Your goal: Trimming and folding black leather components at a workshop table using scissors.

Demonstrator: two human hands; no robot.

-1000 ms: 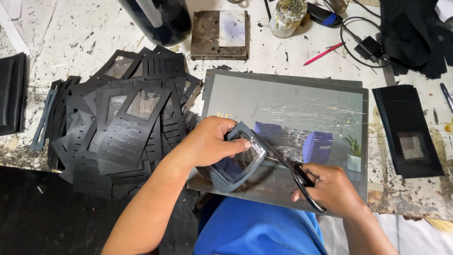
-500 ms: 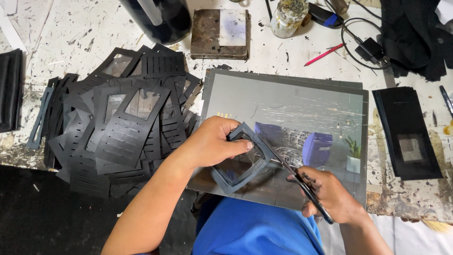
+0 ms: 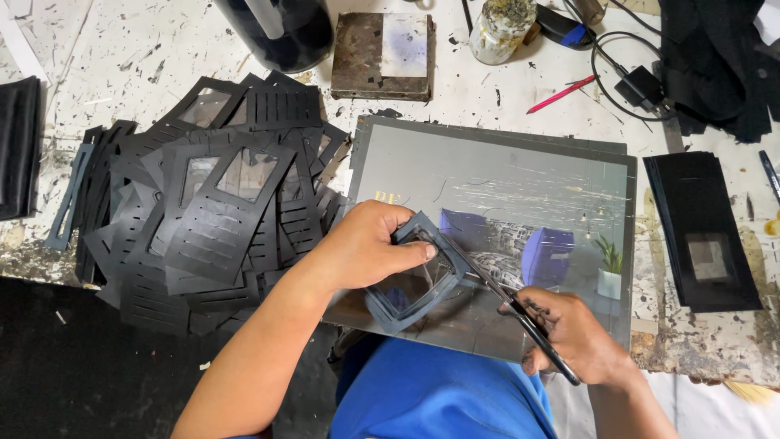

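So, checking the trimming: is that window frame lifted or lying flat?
Lifted: the left hand holds the window frame tilted above the board.

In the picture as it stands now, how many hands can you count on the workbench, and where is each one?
2. The left hand grips a dark window frame piece over the printed board. The right hand holds scissors at the board's near edge. None seem hidden.

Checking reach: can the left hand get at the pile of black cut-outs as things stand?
Probably not right now: the left hand grips the dark window frame piece. The pile of black cut-outs lies just beside it, nothing between.
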